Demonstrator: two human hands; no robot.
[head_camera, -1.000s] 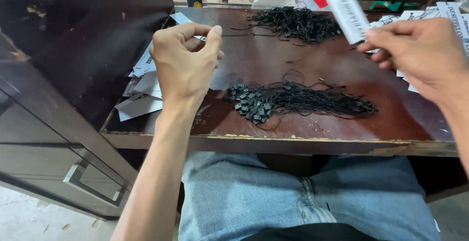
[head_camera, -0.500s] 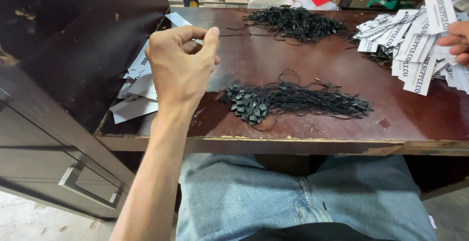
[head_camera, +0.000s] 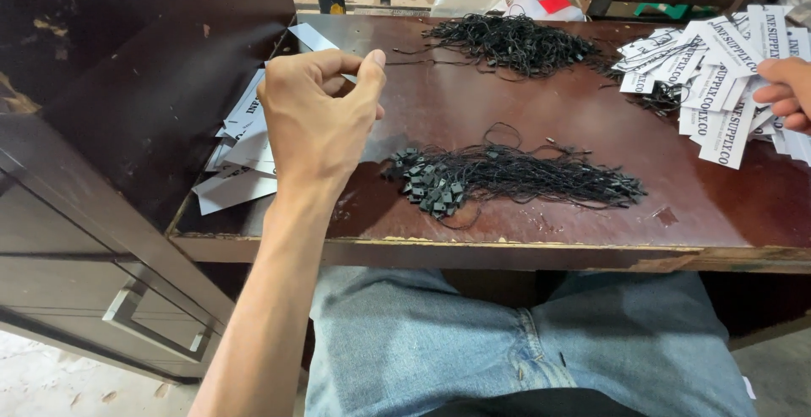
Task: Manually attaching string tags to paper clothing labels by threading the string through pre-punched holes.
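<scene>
Above the brown table (head_camera: 541,130), left hand (head_camera: 317,125) fingers pinched, contents unclear, right hand (head_camera: 786,92) cut off, fingers on white tags (head_camera: 718,70).

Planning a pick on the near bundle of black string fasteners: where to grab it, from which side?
Probably the near bundle at its stringy middle, from above, fingers across the strands. The black lock heads clump at its left end, loose loops trail right, so the middle is the densest part. The left hand hovers just left of it.

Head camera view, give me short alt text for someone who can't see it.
A person's left hand hovers pinched over a dark wooden table, near a bundle of black string fasteners. The right hand touches a pile of white paper tags at the right edge.
</scene>
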